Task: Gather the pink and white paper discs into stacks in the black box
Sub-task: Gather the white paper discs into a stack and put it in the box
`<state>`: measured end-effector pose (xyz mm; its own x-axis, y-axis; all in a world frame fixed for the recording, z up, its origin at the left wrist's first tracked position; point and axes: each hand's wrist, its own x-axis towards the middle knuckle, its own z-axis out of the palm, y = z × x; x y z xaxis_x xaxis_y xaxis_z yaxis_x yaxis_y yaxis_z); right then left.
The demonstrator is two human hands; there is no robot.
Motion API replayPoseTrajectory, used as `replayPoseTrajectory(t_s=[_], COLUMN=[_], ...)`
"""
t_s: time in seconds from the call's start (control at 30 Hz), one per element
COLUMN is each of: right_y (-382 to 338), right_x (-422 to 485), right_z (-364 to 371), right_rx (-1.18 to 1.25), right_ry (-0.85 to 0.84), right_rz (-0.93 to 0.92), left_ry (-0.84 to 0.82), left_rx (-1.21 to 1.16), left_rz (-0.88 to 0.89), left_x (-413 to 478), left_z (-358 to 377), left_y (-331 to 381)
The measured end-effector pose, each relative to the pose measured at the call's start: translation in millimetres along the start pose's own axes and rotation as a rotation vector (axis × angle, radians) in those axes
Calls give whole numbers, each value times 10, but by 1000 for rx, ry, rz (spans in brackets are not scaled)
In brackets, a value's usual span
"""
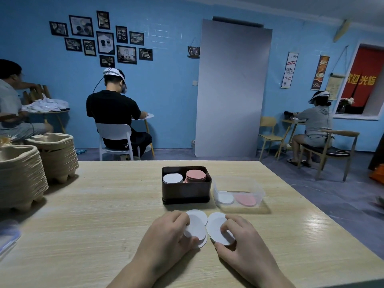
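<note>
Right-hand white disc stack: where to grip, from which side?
Pinch the right white stack by its rim from above, thumb on the near edge, fingers on the far-right edge. It lies flat on the table, and the left white stack crowds its left side.

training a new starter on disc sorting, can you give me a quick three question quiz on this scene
1. True or false: the left hand grips pink discs.
2. In the black box, where does the pink stack stand relative to the white stack? A) to its left B) to its right C) on top of it
3. Name what lies in the clear container.

Key:
1. False: it and the right hand each grip white discs.
2. B.
3. A white pile beside a pink pile.
</note>
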<state>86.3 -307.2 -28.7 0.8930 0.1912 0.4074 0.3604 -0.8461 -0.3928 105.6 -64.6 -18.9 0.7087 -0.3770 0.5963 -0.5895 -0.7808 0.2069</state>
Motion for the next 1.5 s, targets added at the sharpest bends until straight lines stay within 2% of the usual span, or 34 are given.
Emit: replayPoseTrajectory(t_s=[0.27, 0.47, 0.67, 0.9, 1.33, 1.5], right_y=[-9, -39, -38, -36, -60, -45], right_x=[0, 21, 12, -1, -1, -4], right_z=[-9, -31, -47, -62, -83, -59], right_rx=[0, 34, 55, 96, 107, 99], right_ry=[-13, -22, -61, -5, -30, -47], right_rz=[-42, -141, -223, -239, -255, -246], left_ry=[101, -23, -24, -41, -101, -76], left_rx=[-39, -66, -31, -50, -61, -62], left_rz=[-4, 152, 268, 173, 198, 231], left_x=[-13, 7, 25, -4, -9, -1], left_z=[-5, -2, -58, -19, 1, -33], left_y=[2, 34, 89, 33, 44, 65])
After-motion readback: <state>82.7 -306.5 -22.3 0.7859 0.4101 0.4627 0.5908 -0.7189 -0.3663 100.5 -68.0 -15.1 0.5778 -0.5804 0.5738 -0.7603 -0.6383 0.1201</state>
